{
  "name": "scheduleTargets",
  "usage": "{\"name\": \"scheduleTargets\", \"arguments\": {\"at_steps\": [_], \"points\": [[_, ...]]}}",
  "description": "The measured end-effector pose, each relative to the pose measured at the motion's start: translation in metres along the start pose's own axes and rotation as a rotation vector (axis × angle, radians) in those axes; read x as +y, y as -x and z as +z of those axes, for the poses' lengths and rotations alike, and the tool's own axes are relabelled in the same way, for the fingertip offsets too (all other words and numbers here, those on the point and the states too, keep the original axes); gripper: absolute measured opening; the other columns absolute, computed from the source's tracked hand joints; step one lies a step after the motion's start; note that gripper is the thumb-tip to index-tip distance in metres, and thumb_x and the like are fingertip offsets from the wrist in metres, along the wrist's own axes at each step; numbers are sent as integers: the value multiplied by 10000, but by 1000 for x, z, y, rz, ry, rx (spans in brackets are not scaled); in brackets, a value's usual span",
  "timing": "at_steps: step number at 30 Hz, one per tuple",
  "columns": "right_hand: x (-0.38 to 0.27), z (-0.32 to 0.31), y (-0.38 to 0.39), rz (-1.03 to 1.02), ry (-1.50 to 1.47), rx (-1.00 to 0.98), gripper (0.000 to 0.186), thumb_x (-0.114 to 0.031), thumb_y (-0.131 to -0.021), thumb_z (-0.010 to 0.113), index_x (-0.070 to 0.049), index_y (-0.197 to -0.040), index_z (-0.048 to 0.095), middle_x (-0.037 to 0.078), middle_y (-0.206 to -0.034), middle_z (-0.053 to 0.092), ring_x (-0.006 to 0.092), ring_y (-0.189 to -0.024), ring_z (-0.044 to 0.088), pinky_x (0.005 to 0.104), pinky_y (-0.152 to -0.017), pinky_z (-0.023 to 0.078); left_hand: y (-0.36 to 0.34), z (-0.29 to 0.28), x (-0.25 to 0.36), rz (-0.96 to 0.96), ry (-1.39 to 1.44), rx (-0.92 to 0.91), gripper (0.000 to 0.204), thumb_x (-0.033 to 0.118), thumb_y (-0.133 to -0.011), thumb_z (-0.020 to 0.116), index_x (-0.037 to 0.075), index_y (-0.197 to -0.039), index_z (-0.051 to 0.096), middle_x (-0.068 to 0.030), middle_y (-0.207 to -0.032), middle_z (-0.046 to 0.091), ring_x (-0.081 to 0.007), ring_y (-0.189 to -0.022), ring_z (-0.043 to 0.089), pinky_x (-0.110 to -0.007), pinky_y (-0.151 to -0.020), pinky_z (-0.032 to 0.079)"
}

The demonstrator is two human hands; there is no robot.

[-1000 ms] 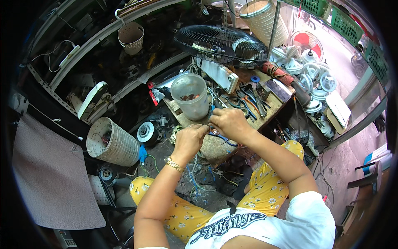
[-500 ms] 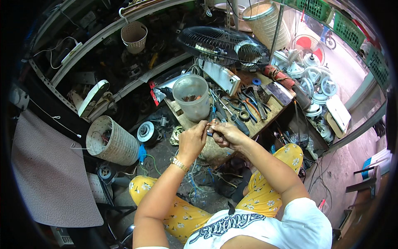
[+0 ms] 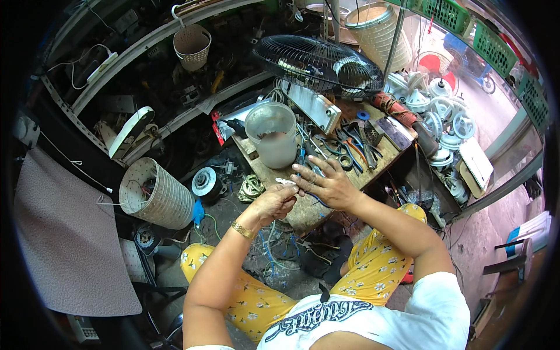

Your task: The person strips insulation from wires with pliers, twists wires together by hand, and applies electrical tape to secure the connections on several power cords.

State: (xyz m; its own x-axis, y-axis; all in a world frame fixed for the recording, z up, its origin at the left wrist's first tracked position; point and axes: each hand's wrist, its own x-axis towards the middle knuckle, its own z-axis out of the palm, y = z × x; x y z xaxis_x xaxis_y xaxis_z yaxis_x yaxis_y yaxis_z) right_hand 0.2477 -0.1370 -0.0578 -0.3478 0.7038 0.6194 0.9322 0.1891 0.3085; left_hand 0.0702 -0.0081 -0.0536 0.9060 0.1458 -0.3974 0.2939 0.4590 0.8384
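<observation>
My left hand (image 3: 273,202), with a gold-coloured band on its wrist, is closed with the fingers curled in. A small pale piece (image 3: 286,182) shows at its fingertips, too small to name. Close beside it, my right hand (image 3: 331,185) has its fingers stretched out and apart, fingertips near the pale piece. Both hands are above the front part of a low wooden workbench (image 3: 297,213). Just beyond them stands a translucent plastic bucket (image 3: 270,125). Pliers (image 3: 351,143), screwdrivers and other hand tools lie on the bench to the right.
A black fan guard (image 3: 318,61) lies at the back of the bench. Left of the bench are a perforated basket (image 3: 157,195) and a round motor part (image 3: 205,182) on the floor. White fan parts (image 3: 446,122) are heaped at the right. Loose wires (image 3: 271,254) litter the floor.
The hands were pinched together on a short coppery wire. My left hand has dropped slightly nearer to me and turned; my right hand has opened and spread its fingers. The wire no longer shows.
</observation>
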Motion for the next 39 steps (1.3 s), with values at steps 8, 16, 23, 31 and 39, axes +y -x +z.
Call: {"name": "scheduleTargets", "arguments": {"at_steps": [8,16,23,31,39], "points": [[19,-6,-7,-165,-289,-87,199,-209,-820,568,-111,-983,626,15,-886,562,174,-832,544,321,-699,426,7,-1,-2,-47,49,-282,246,294,-993,470,71,-1020,570,90,-524,315,-31,-431,254,-195,-399,208],[7,-10,25,230,-957,-431,248,-274,-903,570,-45,-810,549,149,-553,480,278,-588,597,398,-581,465,-1,19,-29,802,-1251,215,98,193,-885,590,110,-880,641,-90,-645,599,-252,-596,621,-366,-539,469],[-65,-32,52,1335,-3057,-420,347,-433,-990,388,-149,-819,491,-21,-473,326,114,-403,305,267,-407,291,3,29,-30,1333,-1497,169,87,194,-758,662,122,-796,631,-52,-622,588,-212,-606,618,-335,-541,471],[-16,-41,49,288,-455,-200,592,-218,-784,663,-138,-1333,455,140,-1201,523,255,-949,544,381,-781,486,-6,7,-52,28,-177,-5,272,262,-1000,444,83,-833,563,40,-559,390,-54,-485,353,-223,-442,299],[5,-25,44,-87,-473,-72,365,-287,-706,716,-154,-1036,637,-7,-777,509,163,-641,527,282,-514,438,1,19,-41,-259,277,-456,280,340,-990,463,74,-930,528,75,-602,311,-51,-523,270,-216,-468,233]]}}
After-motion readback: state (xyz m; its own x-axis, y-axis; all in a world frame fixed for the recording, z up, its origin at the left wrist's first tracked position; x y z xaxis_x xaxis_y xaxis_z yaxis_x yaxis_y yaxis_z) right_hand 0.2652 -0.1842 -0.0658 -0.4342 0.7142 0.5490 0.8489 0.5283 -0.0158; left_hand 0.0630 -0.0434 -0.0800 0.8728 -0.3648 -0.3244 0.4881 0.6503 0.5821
